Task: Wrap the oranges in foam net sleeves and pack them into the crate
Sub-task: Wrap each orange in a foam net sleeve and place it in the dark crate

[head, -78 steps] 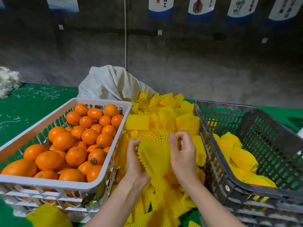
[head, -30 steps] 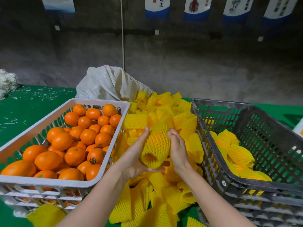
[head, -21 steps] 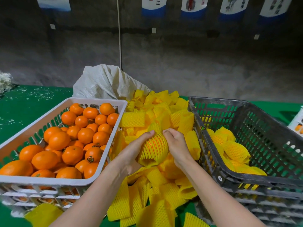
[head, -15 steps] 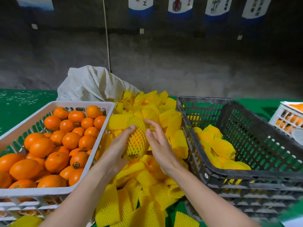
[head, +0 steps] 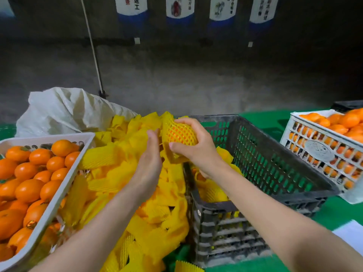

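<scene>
Right hand (head: 198, 152) grips sleeved orange (head: 181, 135) over crate (head: 216, 117) rim, left hand (head: 148, 165) touching.

Foam net sleeves (head: 110, 177): yellow, soft matt open mesh | oranges (head: 29, 190): smooth, glossy peel | dark crate (head: 275, 163): hard perforated plastic, dusty matt | white crate (head: 67, 177): dull plastic | sack (head: 59, 110): woven, crinkled, faint sheen | table cover (head: 337, 211): green, matt, cloth-like

Likely a fruit-packing shed; orange crates (head: 39, 138), foam-net pile (head: 121, 173)
</scene>
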The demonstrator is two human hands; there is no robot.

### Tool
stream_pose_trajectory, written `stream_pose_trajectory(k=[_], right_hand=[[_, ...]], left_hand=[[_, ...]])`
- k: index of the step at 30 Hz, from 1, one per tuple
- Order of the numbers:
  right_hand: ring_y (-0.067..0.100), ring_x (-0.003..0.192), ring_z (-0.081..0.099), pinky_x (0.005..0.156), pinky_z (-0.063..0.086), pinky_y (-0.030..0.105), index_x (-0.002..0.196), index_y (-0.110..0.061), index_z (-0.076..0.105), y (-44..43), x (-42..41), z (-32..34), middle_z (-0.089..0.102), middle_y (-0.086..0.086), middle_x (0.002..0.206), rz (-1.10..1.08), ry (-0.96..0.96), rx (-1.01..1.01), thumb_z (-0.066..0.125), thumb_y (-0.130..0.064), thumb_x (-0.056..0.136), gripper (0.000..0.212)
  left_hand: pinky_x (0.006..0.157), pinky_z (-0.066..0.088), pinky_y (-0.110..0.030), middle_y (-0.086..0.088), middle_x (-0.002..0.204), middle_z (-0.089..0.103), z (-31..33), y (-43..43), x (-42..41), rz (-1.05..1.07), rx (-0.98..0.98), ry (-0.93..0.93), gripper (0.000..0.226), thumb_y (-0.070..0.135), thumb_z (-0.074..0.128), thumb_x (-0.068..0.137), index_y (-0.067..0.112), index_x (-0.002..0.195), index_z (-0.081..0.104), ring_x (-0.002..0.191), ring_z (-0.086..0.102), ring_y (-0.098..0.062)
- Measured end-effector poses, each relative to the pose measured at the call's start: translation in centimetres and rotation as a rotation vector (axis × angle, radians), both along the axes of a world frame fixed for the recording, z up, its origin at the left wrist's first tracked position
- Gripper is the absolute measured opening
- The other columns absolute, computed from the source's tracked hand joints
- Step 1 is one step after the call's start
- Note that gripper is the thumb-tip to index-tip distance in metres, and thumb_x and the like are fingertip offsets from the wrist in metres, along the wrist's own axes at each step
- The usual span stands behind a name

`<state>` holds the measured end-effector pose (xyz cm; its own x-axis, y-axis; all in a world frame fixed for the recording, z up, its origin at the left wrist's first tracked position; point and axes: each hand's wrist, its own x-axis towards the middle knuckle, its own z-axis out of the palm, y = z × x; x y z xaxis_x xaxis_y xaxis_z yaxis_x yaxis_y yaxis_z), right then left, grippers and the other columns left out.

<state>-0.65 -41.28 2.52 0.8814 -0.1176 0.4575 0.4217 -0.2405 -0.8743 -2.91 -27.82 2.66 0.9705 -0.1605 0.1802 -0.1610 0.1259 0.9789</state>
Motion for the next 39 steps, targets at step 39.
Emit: stream_pose_trajectory(k=[39], right_hand=[[0.024, 0.116, 0.051, 0.096, 0.038, 0.034, 0.118, -0.013, 0.057, -0.6, 6.7, 0.3, 0.058, 0.007, 0.123, -0.057, -0.166, -0.780, 0.056, -0.021, 0.090, 0.030]], left_hand=[[0.067, 0.036, -0.004, 0.004, 0.088, 0.063, -5.3, -4.0, 3.7, 0.282, 0.502, -0.261, 0.014, 0.000, 0.058, 0.088, 0.005, 0.096, 0.069, 0.083, 0.057, -0.008]])
